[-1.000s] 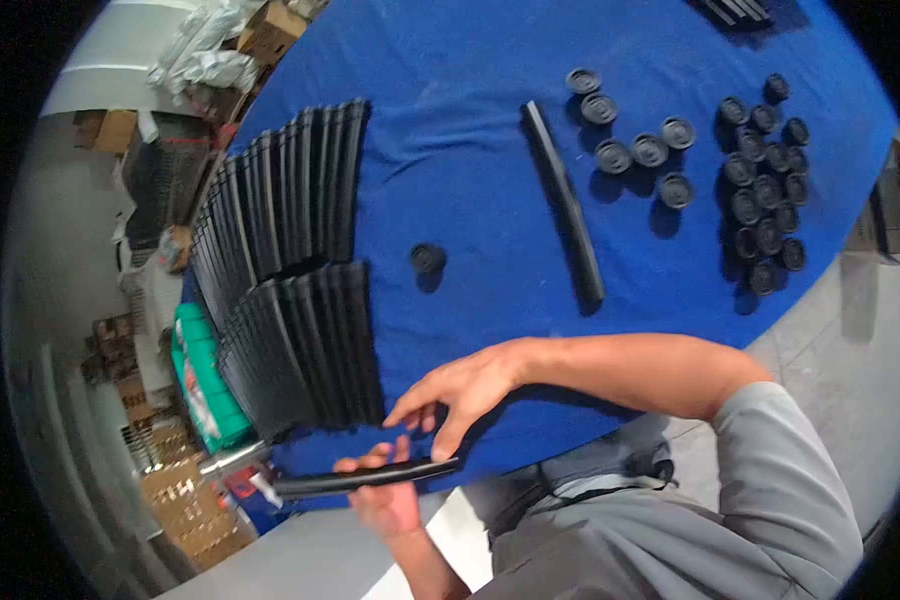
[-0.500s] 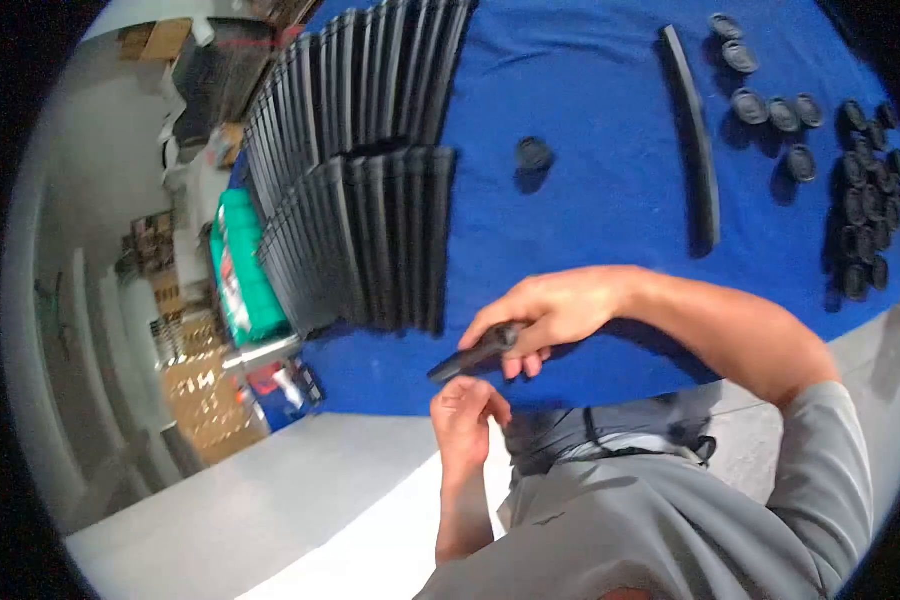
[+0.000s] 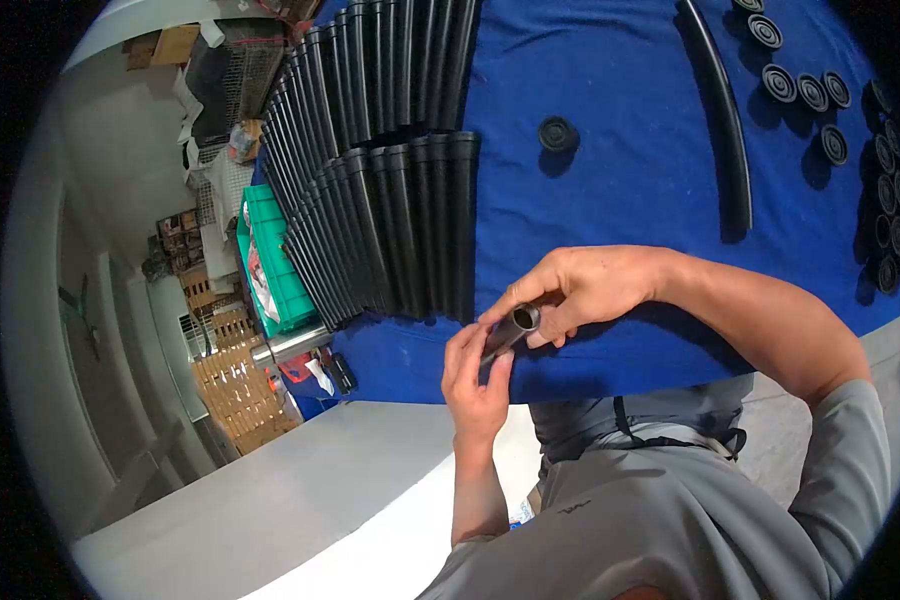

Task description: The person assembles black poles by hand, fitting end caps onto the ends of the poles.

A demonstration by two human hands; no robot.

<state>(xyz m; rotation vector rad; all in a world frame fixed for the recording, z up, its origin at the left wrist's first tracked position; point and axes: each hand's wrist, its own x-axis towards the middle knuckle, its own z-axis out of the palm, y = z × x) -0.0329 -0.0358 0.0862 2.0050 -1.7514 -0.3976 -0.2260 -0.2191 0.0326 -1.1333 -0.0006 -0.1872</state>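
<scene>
A short-looking, foreshortened black tube (image 3: 506,337) is held near the front edge of the blue-covered table, its open round end tilted up towards me. My left hand (image 3: 478,382) is closed around its lower part, thumb on one side and fingers on the other. Near the open end, my right hand (image 3: 595,292) grips the same tube between fingers and thumb. The tube's far end is hidden by my left hand. Beyond my hands, a round black cap (image 3: 558,134) with ringed grooves lies alone on the blue cloth (image 3: 610,190).
Two rows of black tubes (image 3: 400,225) lie side by side on the left. One longer, slightly curved-looking tube (image 3: 722,120) lies to the right. Several black caps (image 3: 812,92) are scattered at the right, more crowded towards the edge. A green crate (image 3: 275,262) stands at the left.
My left hand has moved up and wrapped around the tube. The tube has tilted, so its open end now faces me more. The view has shifted slightly.
</scene>
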